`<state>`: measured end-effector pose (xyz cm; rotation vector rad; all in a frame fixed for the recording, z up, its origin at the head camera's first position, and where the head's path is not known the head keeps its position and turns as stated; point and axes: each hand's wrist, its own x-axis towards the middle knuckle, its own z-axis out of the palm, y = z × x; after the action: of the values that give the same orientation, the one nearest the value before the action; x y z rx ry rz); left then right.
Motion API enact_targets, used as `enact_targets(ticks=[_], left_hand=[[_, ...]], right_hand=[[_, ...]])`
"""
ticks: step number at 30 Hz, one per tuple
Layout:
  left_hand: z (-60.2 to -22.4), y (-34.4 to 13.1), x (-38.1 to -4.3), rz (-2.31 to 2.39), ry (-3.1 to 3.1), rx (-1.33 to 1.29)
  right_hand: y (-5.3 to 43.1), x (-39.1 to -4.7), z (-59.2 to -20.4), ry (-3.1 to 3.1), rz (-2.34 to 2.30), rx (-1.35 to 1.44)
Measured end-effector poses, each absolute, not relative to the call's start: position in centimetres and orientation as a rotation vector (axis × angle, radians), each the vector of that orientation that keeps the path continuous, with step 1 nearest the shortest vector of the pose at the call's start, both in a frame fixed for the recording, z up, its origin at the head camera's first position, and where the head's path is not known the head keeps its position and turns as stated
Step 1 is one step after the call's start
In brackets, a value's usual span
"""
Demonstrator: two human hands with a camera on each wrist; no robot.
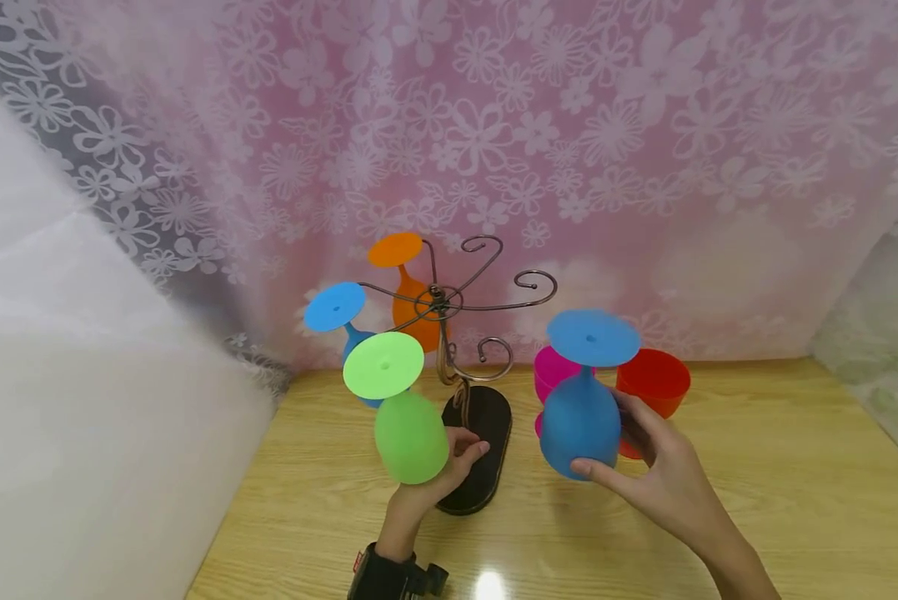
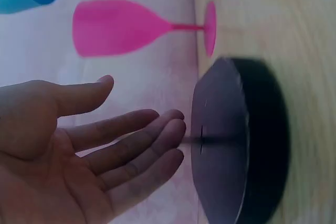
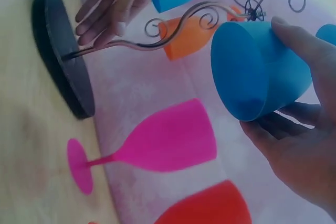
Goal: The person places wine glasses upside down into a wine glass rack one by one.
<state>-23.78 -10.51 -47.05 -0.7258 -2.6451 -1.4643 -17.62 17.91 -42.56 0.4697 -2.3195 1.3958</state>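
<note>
My right hand holds a blue plastic goblet upside down by its bowl, thumb on the near side and fingers round the far side. Its foot faces up and its mouth faces the table. In the head view my left hand is low behind the green goblet, over the black base of a metal goblet rack. The left wrist view shows its fingers loosely extended beside the rack's thin stem, thumb apart. Green, light blue and orange goblets hang upside down from the rack's left arms.
Curled bare arms of the rack reach out to the right. Behind the held goblet, a pink goblet and a red goblet stand upright on the wooden table. A flowered curtain hangs along the back edge.
</note>
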Motion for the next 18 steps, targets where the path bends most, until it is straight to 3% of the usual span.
enact_targets(ticks=[10,18], left_hand=[[-46.1,-11.4,-23.9,-1.380,-2.455,-0.737],[-44.9,-10.3,-23.5,-1.794,-2.259,-0.548]], right_hand=[[15.0,-19.1,-41.2,-2.297,1.394,0.547],[13.6,-19.4,-40.7,-2.355,1.437,0.541]])
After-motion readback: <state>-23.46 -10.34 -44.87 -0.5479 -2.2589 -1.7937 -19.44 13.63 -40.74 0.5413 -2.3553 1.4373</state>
